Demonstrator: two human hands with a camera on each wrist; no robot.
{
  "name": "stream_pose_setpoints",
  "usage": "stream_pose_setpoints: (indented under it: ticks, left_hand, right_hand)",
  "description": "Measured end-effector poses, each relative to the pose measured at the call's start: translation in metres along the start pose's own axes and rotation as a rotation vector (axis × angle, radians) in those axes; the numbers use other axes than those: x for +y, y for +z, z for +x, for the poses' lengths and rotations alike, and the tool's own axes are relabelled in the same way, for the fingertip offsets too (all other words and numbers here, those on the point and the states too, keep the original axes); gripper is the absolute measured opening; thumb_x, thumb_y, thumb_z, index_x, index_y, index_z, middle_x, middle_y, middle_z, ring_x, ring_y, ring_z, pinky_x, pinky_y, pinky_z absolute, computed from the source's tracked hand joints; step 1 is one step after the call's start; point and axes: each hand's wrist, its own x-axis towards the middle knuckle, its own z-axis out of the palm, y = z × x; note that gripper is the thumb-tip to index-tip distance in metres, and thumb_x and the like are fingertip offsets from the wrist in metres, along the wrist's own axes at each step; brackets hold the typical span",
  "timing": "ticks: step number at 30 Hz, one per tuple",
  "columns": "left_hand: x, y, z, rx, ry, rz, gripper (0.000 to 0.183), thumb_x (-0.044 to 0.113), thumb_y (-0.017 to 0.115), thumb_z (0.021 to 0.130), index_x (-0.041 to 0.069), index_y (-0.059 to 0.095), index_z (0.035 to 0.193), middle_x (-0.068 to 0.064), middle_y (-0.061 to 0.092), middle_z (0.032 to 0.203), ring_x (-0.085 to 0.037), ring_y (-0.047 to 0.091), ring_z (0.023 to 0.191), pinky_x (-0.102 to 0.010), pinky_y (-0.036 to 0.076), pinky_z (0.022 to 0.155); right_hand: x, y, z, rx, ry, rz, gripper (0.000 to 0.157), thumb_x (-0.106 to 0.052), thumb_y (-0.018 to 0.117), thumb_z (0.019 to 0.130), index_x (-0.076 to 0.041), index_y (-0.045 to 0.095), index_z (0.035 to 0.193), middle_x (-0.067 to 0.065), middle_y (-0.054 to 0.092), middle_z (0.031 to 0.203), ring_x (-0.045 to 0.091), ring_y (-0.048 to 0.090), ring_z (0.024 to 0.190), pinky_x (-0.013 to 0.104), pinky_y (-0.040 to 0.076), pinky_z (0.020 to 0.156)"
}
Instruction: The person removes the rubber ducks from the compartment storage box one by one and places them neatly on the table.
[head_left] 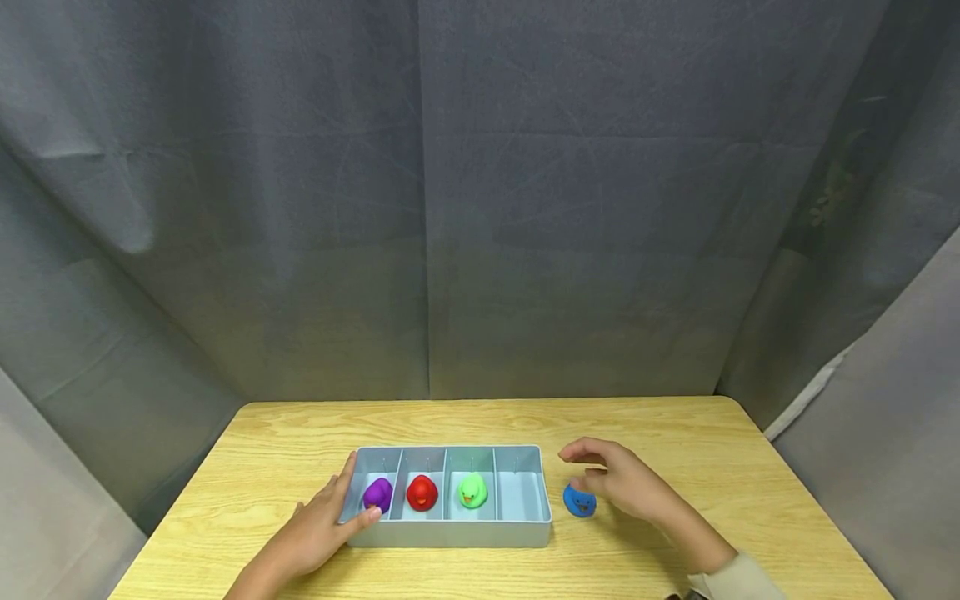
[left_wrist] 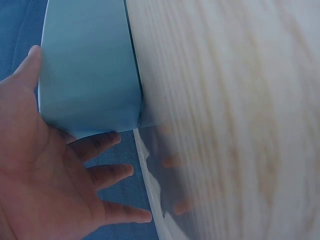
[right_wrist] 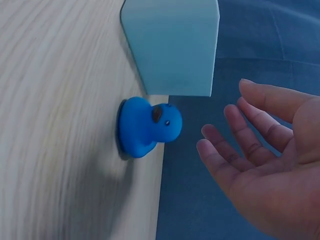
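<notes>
A light blue divided box (head_left: 450,534) stands on the wooden table. Its compartments hold, from the left, a purple rubber duck (head_left: 378,493), a red rubber duck (head_left: 422,493) and a green rubber duck (head_left: 472,490); the rightmost one is bare. My left hand (head_left: 318,523) rests against the box's left end, thumb along the front and fingers spread, as the left wrist view also shows. To the right of the box, a blue rubber duck (right_wrist: 137,127) sits upright on the table. Just above it hovers my right hand (right_wrist: 270,150), fingers loosely bent and apart from the duck.
The wooden table (head_left: 300,425) has a pale grain and rounded far corners. Behind it and at both sides hang grey curtains (head_left: 427,208). The box's low walls and dividers stand between the two hands.
</notes>
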Motion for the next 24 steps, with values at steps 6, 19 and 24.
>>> stream_pose_setpoints:
  ticks: [6,19,24]
  left_hand:
    - [0.000,-0.001,0.000,0.007,0.012,-0.002,0.096,0.065,0.051,0.100,0.017,0.001,0.168,-0.031,0.026,0.164,-0.054,0.030,0.148,-0.085,0.014,0.108]
    - [-0.002,0.001,0.001,0.001,0.010,0.002,0.098,0.067,0.051,0.099,0.017,0.001,0.168,-0.029,0.025,0.165,-0.053,0.030,0.148,-0.085,0.015,0.107]
    - [-0.001,0.000,0.001,0.001,0.014,0.003,0.098,0.067,0.050,0.100,0.017,0.001,0.168,-0.028,0.025,0.165,-0.052,0.030,0.149,-0.085,0.016,0.107]
  right_hand:
    - [-0.008,0.004,0.005,0.002,-0.025,-0.021,0.033,-0.015,0.069,0.100,-0.003,0.064,0.130,0.019,0.062,0.136,0.042,0.055,0.132,0.059,0.046,0.109]
    - [-0.027,0.013,0.019,0.011,-0.045,-0.032,0.032,-0.012,0.071,0.098,-0.005,0.066,0.128,0.021,0.063,0.134,0.041,0.058,0.130,0.059,0.046,0.108]
    - [-0.031,0.018,0.024,0.010,-0.075,-0.038,0.030,-0.012,0.072,0.097,-0.005,0.067,0.126,0.017,0.065,0.131,0.044,0.057,0.129,0.062,0.044,0.108]
